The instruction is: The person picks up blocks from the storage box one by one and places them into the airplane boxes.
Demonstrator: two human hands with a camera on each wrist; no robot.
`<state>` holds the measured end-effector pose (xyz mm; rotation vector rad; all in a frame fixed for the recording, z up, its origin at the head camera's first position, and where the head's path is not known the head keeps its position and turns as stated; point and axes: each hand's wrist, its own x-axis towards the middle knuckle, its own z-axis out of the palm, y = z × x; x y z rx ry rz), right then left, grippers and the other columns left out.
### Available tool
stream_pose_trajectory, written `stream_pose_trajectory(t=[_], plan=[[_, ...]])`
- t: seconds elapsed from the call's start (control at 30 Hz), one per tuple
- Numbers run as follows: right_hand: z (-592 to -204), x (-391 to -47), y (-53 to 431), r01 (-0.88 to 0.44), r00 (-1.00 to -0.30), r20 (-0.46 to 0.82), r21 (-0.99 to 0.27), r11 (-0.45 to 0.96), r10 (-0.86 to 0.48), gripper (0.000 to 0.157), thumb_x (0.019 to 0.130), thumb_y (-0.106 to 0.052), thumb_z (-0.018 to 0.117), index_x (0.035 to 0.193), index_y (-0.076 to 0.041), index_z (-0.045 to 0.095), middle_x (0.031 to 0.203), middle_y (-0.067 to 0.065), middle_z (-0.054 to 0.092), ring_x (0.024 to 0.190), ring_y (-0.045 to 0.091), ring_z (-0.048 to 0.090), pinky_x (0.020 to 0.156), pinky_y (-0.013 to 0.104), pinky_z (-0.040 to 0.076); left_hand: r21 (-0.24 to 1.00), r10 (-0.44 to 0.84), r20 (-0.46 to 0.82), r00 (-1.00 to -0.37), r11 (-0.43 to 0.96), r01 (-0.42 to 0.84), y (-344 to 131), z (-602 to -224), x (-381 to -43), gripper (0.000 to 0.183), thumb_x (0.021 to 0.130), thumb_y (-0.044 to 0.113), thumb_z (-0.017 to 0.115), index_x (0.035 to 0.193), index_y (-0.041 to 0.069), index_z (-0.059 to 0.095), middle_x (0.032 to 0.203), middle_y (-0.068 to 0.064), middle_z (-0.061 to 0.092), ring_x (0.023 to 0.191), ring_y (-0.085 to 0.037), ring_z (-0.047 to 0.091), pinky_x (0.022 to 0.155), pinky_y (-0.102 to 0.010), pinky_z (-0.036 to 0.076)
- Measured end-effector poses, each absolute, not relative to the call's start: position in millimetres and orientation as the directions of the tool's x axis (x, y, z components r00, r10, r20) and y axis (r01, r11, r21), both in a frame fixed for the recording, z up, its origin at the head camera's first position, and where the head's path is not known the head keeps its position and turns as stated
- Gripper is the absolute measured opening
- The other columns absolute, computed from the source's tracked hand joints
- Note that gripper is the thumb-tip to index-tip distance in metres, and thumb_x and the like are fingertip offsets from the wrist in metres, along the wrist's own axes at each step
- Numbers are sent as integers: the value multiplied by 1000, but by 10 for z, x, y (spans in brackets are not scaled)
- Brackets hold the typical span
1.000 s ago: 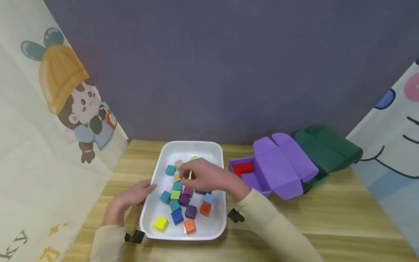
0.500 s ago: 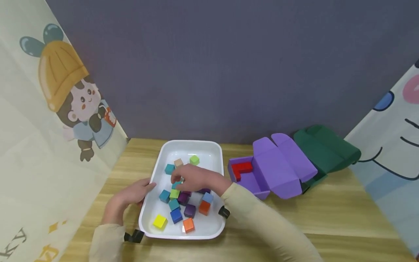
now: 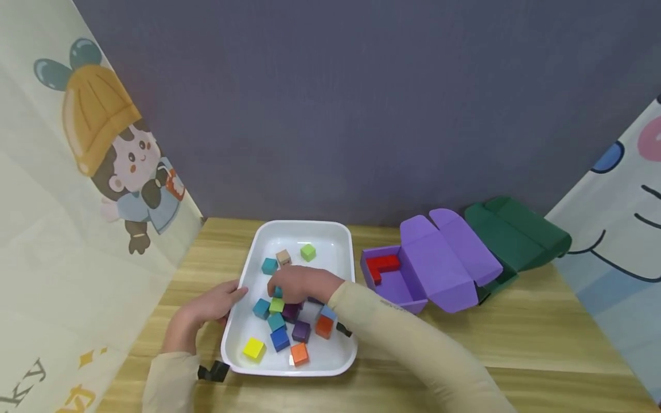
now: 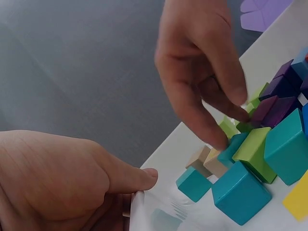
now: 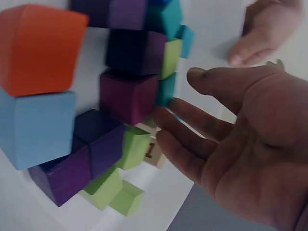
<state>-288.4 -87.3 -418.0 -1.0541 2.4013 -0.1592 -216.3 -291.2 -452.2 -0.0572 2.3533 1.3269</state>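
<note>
A white tray (image 3: 289, 367) holding several coloured cubes stands in the middle of the head view. My left hand (image 3: 217, 304) grips its left rim, thumb on top and fingers beneath. My right hand (image 3: 296, 284) is over the cubes with its fingers spread and slightly bent. In the left wrist view, one fingertip is at a teal cube (image 4: 232, 150) beside a green block (image 4: 255, 151). The thumb stands apart from that cube in the right wrist view, where a maroon cube (image 5: 127, 96) is close to the fingertips. The right hand hides some cubes in the head view.
An open purple box (image 3: 395, 289) with red blocks (image 3: 382, 265) inside stands right of the tray. Behind it is a dark green box (image 3: 516, 235) with its lid raised. A grey wall (image 3: 330, 115) backs the wooden table (image 3: 516, 350).
My right hand has moved left and nearer over the cubes, from the pale yellow cube to the teal one. The light green cube at the back is uncovered. The left hand stays on the rim.
</note>
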Motion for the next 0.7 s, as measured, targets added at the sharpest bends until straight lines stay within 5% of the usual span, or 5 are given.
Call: stream_pose_trajectory(t=[0.2, 0.7], plan=[[-4295, -2867, -958, -665, -599, -390, -244, 706, -699, 43, 90, -7, 67, 127, -28, 65, 119, -10, 60, 93, 10, 50, 70, 23, 46, 800, 166, -393, -904, 546, -248, -2930, -4513, -2159, 42, 106, 23, 38, 138, -4, 41, 102, -15, 66, 80, -26, 66, 61, -41, 56], [-4541, -2934, -982, -668, -596, -363, -272, 693, -717, 35, 87, -4, 70, 113, -27, 70, 101, -10, 63, 86, 11, 52, 72, 24, 46, 781, 151, -400, -904, 573, -249, -2908, -4525, -2171, 43, 106, 26, 39, 138, -4, 42, 106, -12, 65, 82, -24, 63, 65, -39, 55]])
